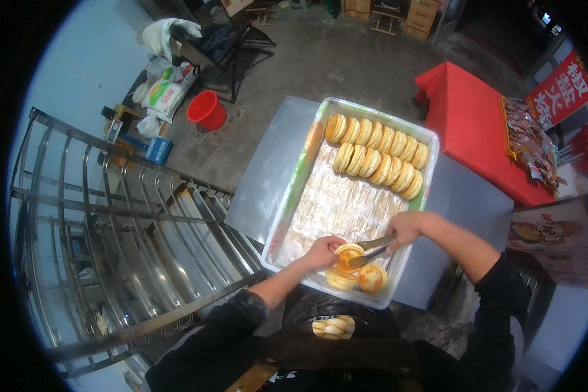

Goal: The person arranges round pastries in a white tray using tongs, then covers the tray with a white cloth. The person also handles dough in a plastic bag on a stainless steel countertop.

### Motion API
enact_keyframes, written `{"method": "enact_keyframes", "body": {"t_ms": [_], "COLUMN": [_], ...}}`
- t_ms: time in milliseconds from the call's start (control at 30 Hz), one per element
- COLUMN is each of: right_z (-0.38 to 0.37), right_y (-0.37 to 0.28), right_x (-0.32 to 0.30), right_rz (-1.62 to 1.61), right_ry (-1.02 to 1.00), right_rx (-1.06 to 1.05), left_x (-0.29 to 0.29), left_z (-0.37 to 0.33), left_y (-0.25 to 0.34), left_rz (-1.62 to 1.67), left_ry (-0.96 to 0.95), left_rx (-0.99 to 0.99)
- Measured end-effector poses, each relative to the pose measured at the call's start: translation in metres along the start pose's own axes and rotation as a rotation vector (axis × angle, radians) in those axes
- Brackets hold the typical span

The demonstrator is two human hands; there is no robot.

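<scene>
My right hand [406, 228] is closed round metal tongs [370, 255], whose tips reach a round golden-brown flatbread [347, 261] at the near end of a white tray [272, 243]. The fingers of my left hand [322, 252] are bent against the left edge of that flatbread and seem to pinch it; part of their grip is hidden. Just below it lies another bread [340, 279], with one more bread [372, 278] to its right. Two rows of round breads [380, 162] stand on edge at the tray's far end, over a whitish, streaked lining.
A grey metal table [260, 171] bears the tray. To the left stands a metal rack [163, 242], with a red bucket [206, 110] beyond it. At the right are a red-covered table [467, 127] holding small packets and a printed box [555, 238].
</scene>
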State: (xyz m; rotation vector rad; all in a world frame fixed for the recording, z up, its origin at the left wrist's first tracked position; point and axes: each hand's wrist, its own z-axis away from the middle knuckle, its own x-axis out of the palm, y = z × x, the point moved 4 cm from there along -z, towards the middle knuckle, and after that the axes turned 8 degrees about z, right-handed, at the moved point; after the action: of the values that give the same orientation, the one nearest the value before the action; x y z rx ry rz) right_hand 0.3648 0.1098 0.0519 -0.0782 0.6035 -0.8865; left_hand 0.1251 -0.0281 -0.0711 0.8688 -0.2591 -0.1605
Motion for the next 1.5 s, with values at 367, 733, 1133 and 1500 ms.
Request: {"method": "enact_keyframes", "body": {"t_ms": [367, 733, 1133, 1500], "right_z": [-0.003, -0.024, -0.036, -0.036], "right_y": [-0.018, -0.013, 0.020, 0.031], "right_x": [0.017, -0.096, -0.118, -0.117], "right_rz": [-0.343, -0.911, -1.172, -1.273], "right_ry": [0.170, 0.842, 0.905, 0.894], "right_rx": [-0.045, 0.176, 0.344, 0.309], "left_x": [-0.044, -0.092, -0.112, -0.104], "left_z": [-0.003, -0.116, -0.290, -0.237], "left_y": [0.027, 0.100, 0.162, 0.202], "left_rz": [-0.059, 0.617, 0.797, 0.928], "left_ry": [0.258, 0.510, 0.541, 0.176], "left_rx": [0.317, 0.304, 0.362, 0.190]}}
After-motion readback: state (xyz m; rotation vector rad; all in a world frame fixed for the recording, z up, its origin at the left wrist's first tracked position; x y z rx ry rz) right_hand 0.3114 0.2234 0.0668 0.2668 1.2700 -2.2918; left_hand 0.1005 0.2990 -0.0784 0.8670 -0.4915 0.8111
